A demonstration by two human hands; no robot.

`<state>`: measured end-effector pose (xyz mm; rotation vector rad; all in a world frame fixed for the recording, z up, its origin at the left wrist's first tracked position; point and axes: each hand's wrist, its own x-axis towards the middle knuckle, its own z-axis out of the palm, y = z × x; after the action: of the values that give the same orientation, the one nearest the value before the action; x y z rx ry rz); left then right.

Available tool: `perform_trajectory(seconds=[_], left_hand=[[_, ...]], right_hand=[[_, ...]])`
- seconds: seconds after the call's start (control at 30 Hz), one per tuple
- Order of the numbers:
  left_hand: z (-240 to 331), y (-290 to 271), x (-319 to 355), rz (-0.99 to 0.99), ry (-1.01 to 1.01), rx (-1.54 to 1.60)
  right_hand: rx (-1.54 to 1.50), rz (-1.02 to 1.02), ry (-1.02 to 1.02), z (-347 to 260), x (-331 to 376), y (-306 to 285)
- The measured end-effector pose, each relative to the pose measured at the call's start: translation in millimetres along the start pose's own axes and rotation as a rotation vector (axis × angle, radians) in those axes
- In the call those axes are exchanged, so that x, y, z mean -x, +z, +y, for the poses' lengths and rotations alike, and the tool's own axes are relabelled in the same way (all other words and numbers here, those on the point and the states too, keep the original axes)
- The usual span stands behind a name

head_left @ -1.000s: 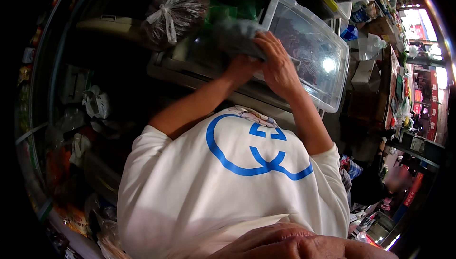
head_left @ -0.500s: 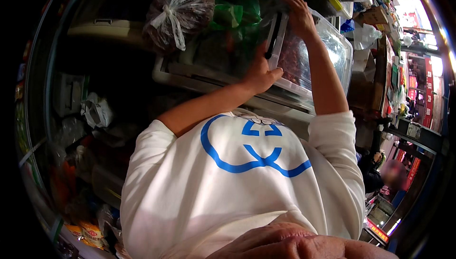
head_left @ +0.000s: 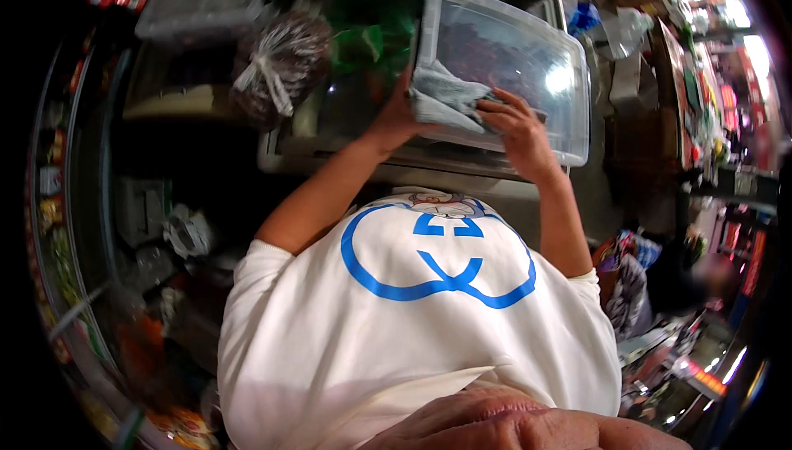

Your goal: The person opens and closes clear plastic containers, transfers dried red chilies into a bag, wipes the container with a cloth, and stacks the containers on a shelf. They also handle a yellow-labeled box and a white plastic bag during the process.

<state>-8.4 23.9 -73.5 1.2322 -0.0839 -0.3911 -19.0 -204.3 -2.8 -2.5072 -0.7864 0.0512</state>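
Observation:
A clear plastic storage box (head_left: 495, 33) with a translucent lid stands before me, its dark reddish contents dimly showing through. A crumpled grey-blue cloth (head_left: 450, 99) lies over the near left part of the lid. My right hand (head_left: 526, 138) has its bent fingers closed on the cloth's right end, over the lid. At the box's near left corner is my left hand (head_left: 396, 116), against the box side and the cloth's left end. Its fingers are hidden there.
Left of the box sits a knotted clear bag (head_left: 285, 62) of dark brown goods, with green plastic (head_left: 359, 44) beside it. Another translucent bin (head_left: 210, 4) is farther left. Cardboard boxes (head_left: 648, 124) stand at the right. A white plastic bag (head_left: 188, 231) lies low at left.
The grey-blue cloth now shows on the lid. My right hand has come down from the box's far left corner to the cloth. My left hand has shifted left along the box's side.

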Motion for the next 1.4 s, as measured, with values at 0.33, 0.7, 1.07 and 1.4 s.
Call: perform_trajectory(seconds=[0.33,0.7,1.07,1.4], left_hand=[[26.1,17.6,-38.1,0.316,-0.024,-0.154],[24.0,32.1,-41.0,0.378,0.097,-0.087],[14.6,25.0,-43.6,0.441,0.113,0.045],[12.2,22.8,-45.7,0.49,0.113,0.052]], right_hand=[[-0.209,0.643,0.278,53.1,11.7,-21.3],[0.357,0.385,0.031,81.9,-109.9,20.0],[0.562,0.416,0.419,161.9,-20.4,-38.5],[0.497,0.331,0.423,77.5,72.8,-36.1]])
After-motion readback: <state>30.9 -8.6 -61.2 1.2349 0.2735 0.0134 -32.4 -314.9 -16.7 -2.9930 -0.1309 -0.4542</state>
